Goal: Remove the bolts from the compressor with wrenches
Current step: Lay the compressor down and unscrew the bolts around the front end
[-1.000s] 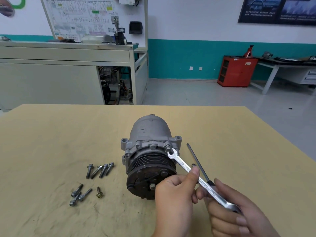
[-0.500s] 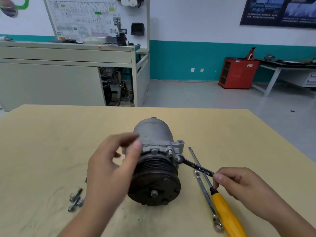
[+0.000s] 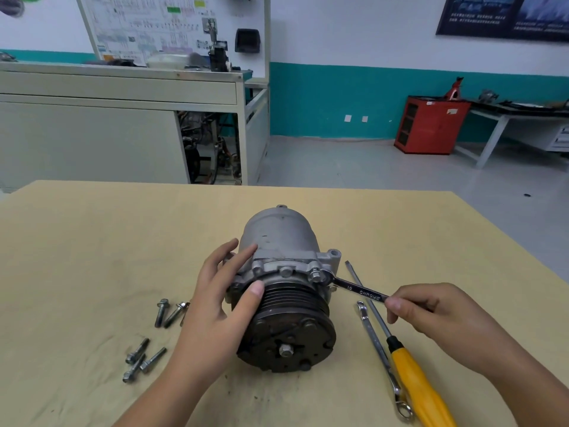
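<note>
The compressor (image 3: 286, 272) lies in the middle of the table (image 3: 92, 241), pulley toward the camera. A wrench (image 3: 357, 289) sits on a flange bolt (image 3: 315, 276), and the right hand (image 3: 437, 322) pinches its handle with curled fingers. The left hand (image 3: 221, 294) presses spread, straight fingers on the compressor's left side. Loose bolts (image 3: 144, 359) lie to the left, a second wrench (image 3: 380, 355) and a screwdriver (image 3: 409, 374) to the right

Found the grey compressor (image 3: 283, 241) lying on its side on the tan table (image 3: 92, 241), dark ribbed pulley (image 3: 292, 334) toward the camera, left hand (image 3: 215, 300) resting on its left flank. Saw an open-end wrench (image 3: 360, 291) marked CHROME seated on a flange bolt (image 3: 315, 276) at upper right, its handle slanting down-right, pinched by the right hand (image 3: 437, 322). Noted loose bolts (image 3: 160, 312) in two clusters left of the compressor, and a second wrench (image 3: 377, 343) flat to its right.
</note>
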